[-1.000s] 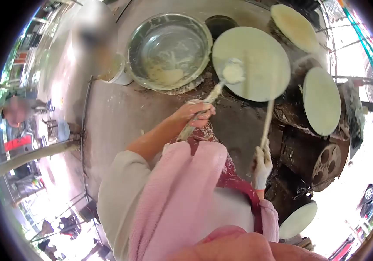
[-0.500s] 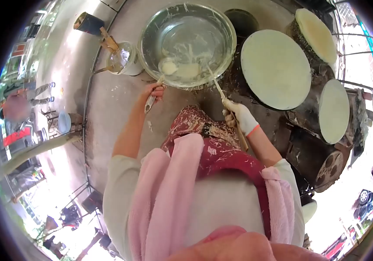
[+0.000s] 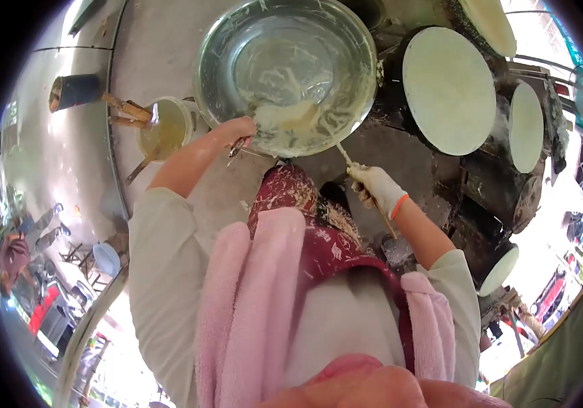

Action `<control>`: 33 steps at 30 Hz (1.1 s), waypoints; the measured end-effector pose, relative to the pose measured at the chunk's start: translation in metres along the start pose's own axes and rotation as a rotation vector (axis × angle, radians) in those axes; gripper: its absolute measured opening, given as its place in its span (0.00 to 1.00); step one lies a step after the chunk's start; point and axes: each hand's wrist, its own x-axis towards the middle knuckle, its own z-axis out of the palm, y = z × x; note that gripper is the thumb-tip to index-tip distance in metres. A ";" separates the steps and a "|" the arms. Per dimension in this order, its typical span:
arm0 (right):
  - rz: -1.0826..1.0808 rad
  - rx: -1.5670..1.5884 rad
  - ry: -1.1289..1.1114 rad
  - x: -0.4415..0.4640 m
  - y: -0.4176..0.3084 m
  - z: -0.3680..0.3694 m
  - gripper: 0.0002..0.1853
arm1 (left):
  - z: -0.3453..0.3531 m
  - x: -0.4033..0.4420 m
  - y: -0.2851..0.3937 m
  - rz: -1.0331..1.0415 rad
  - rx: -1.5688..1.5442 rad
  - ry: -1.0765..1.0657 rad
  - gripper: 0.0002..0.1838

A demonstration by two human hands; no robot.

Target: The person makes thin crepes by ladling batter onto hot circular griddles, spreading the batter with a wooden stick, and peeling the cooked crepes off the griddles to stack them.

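A large metal basin (image 3: pixel 220 41) holds pale batter and wet streaks. At its lower left rim my bare left hand (image 3: pixel 238 130) is closed round a ladle's handle; the ladle's bowl is hard to make out in the batter. My gloved right hand (image 3: pixel 374 185) grips a thin wooden stick (image 3: pixel 344 154), whose far end reaches the basin's lower right edge. Right of the basin lies a round griddle (image 3: pixel 449 90) covered by a pale layer. A smaller pale round (image 3: pixel 526 127) is farther right.
A bucket (image 3: pixel 163 128) of cloudy liquid with wooden handles stands left of the basin, near a dark cylinder (image 3: pixel 77 92). Another pale round (image 3: pixel 499 269) is at lower right, and one more (image 3: pixel 489 26) at upper right. A person (image 3: pixel 16 255) is at far left.
Both hands have come from ladle and stick over the griddle to the basin. The ladle's batter is now down in the basin, and the view has shifted.
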 end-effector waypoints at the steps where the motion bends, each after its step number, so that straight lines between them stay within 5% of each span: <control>1: 0.012 -0.004 0.010 -0.003 0.000 0.008 0.11 | -0.003 0.005 0.005 0.010 0.105 -0.046 0.16; 5: 0.113 0.032 -0.025 -0.015 0.000 0.029 0.12 | 0.011 0.054 -0.004 0.155 -0.177 -0.157 0.13; 7: 0.123 0.086 -0.073 -0.018 0.008 0.035 0.12 | 0.028 0.024 0.035 0.093 -0.301 -0.174 0.11; 13: 0.085 0.205 -0.164 -0.043 0.058 0.051 0.13 | 0.088 0.023 0.009 0.174 -0.946 -0.515 0.11; 17: -0.051 0.165 -0.038 -0.087 0.111 0.063 0.12 | 0.120 -0.070 0.010 0.435 -1.019 -0.374 0.13; 20: -0.274 0.128 -0.019 -0.130 0.166 0.050 0.17 | 0.116 -0.118 0.008 0.510 -1.062 -0.411 0.16; 23: -0.462 0.122 0.023 -0.200 0.197 0.049 0.22 | 0.108 -0.243 0.037 0.683 -0.793 -0.086 0.17; 25: -0.612 0.089 0.106 -0.231 0.226 0.049 0.26 | 0.085 -0.285 0.037 0.842 -0.817 -0.230 0.18; 27: -0.797 0.064 0.201 -0.251 0.251 0.048 0.27 | 0.098 -0.374 0.061 0.787 -0.914 0.154 0.18; 29: -0.987 0.077 0.273 -0.269 0.270 0.049 0.30 | 0.113 -0.419 0.084 0.981 -0.925 0.186 0.18; 33: -1.374 0.286 0.443 -0.234 0.281 0.058 0.30 | 0.077 -0.377 0.087 0.923 -0.798 0.050 0.16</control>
